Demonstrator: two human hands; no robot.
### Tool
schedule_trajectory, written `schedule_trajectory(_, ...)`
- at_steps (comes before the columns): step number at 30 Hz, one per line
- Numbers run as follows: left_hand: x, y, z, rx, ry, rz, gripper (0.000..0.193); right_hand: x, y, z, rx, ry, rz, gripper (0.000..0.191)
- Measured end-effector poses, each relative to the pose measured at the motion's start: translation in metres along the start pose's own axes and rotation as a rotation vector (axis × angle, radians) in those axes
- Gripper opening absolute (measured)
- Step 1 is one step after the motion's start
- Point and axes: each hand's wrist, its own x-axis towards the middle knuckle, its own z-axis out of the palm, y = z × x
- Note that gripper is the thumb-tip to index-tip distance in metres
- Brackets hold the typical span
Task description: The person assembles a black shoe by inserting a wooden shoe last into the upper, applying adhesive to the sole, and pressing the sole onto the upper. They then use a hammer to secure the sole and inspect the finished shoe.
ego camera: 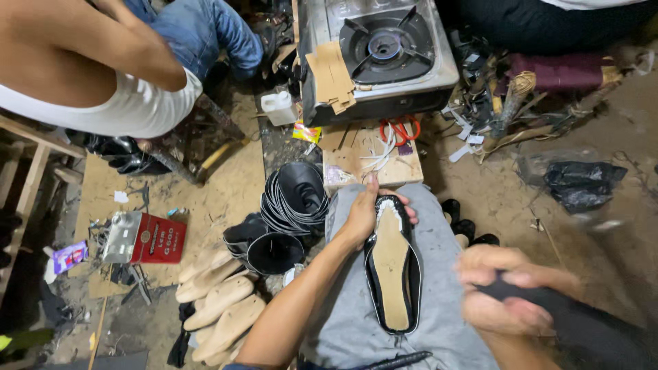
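A black shoe (392,264) lies sole-up on my grey-trousered lap, its tan insole board facing me. My left hand (365,212) grips the shoe's toe end, fingers wrapped round the black upper. My right hand (508,291), blurred by motion, is closed on a piece of black material (582,329) at the lower right, apart from the shoe.
A wooden board (356,161) with red-handled scissors (399,130) sits beyond my knee, below a gas stove (384,51). Stacked black uppers (295,199), wooden shoe lasts (219,301) and a red box (147,238) lie left. Another person (103,68) bends over at upper left. A black bag (582,181) lies on the right.
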Motion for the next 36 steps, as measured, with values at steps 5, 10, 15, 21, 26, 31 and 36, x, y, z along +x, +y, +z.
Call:
schedule_trajectory(5, 0.007, -0.002, 0.0, 0.471, 0.127, 0.21, 0.091, -0.012, 0.025, -0.003, -0.798, -0.138, 0.449, 0.021)
schedule_trajectory(10, -0.005, -0.007, 0.008, -0.022, -0.046, 0.035, 0.083, -0.038, 0.026, -0.006, 0.034, 0.077, -0.086, 0.023)
schedule_trajectory(15, -0.002, -0.003, 0.007, 0.212, -0.022, 0.127, 0.09, -0.039, 0.023, -0.006, -0.554, -0.056, 0.394, 0.036)
schedule_trajectory(21, -0.002, -0.003, 0.005, 0.107, 0.0, 0.029, 0.088, -0.06, 0.027, -0.011, -0.477, 0.025, 0.403, 0.023)
schedule_trajectory(26, 0.002, -0.006, 0.004, -0.004, -0.021, -0.014, 0.085, -0.052, 0.03, -0.019, -0.606, 0.016, 0.291, 0.024)
schedule_trajectory(31, 0.0, -0.011, 0.005, 0.115, 0.075, 0.036, 0.083, -0.043, 0.032, -0.015, -0.764, -0.074, 0.711, 0.029)
schedule_trajectory(36, 0.002, -0.006, 0.005, 0.142, 0.086, 0.043, 0.086, -0.024, 0.025, 0.0, -0.678, -0.103, 0.146, 0.026)
